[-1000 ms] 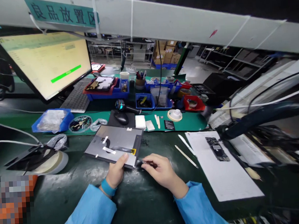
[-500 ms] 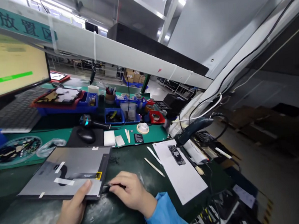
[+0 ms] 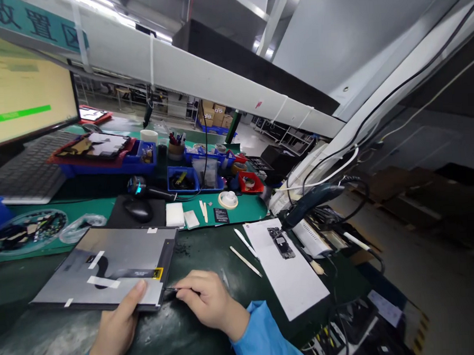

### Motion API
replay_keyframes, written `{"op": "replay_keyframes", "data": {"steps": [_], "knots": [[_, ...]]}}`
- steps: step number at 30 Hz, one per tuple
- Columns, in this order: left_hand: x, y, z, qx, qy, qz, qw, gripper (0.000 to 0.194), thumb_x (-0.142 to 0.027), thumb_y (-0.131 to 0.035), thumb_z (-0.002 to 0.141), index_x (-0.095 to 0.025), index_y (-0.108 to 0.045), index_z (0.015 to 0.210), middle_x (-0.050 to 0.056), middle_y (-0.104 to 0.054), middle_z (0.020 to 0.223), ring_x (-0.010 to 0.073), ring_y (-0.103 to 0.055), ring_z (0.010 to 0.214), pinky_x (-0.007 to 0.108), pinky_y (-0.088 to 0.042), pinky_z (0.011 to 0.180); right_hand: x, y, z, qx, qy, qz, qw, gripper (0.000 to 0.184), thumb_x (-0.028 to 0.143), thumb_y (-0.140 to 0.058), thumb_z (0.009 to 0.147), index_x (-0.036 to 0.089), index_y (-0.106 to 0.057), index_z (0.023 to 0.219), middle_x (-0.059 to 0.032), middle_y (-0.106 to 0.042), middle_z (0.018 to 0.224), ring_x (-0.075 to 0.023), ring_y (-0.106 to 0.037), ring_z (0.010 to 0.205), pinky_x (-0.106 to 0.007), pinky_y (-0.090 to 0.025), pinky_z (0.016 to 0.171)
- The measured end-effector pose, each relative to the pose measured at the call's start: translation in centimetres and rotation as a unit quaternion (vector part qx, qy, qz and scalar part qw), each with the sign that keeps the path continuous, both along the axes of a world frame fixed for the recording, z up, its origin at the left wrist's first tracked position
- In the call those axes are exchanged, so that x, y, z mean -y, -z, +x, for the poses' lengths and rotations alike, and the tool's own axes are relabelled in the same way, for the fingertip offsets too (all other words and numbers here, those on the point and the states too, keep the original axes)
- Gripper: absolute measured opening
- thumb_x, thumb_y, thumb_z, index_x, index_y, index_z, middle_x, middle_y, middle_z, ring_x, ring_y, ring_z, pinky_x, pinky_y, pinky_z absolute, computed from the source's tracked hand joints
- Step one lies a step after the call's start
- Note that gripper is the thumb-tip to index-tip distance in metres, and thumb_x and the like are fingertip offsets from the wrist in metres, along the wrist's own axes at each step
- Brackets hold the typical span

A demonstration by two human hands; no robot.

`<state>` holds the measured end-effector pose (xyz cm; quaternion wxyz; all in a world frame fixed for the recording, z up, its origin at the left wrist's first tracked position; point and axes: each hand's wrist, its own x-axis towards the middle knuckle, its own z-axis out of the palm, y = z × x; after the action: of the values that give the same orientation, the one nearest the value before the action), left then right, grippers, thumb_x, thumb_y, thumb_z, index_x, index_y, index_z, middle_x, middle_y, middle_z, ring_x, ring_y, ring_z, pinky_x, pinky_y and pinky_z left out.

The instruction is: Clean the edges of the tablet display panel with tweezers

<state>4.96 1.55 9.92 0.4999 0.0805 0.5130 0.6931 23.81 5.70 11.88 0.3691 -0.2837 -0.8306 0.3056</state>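
One gray panel is toward eight o'clock in view, the left hand gripping its near edge, thumb on top. The right hand pinches a thin tool at the panel's four o'clock side.

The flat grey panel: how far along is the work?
Looks done: white tape strips lie on the panel. In hand: the left hand grips the panel, and the right hand holds a thin tool by its edge. Left to do, probably: that edge, since the tool is there; how much, I can't tell. The circuit board on the white paper is touched by neither hand.
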Motion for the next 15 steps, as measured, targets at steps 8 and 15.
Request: {"op": "replay_keyframes", "data": {"steps": [8, 15], "knots": [[-0.12, -1.11, 0.31, -0.001, -0.007, 0.015, 1.000, 0.045, -0.025, -0.098, 0.027, -0.018, -0.070, 0.062, -0.006, -0.066, 0.066, 0.0118, -0.054, 0.072, 0.018, -0.054, 0.087, 0.26, -0.04, -0.22, -0.023, 0.020, -0.011, 0.999, 0.023, 0.039, -0.066, 0.094, 0.020, -0.077, 0.093, -0.0051, -0.076, 0.079, -0.0159, -0.069, 0.069, -0.024, -0.054, 0.065], [-0.04, -0.11, 0.12, 0.031, 0.010, 0.005, 0.999, 0.047, -0.025, -0.098, 0.030, -0.019, -0.070, 0.068, -0.005, -0.070, 0.078, 0.0160, -0.062, 0.085, 0.019, -0.053, 0.086, 0.25, 0.29, -0.14, -0.015, 0.024, -0.048, 0.998, 0.031, 0.047, -0.065, 0.094, 0.019, -0.076, 0.100, -0.0041, -0.075, 0.076, -0.0147, -0.067, 0.063, -0.023, -0.053, 0.060]]}}
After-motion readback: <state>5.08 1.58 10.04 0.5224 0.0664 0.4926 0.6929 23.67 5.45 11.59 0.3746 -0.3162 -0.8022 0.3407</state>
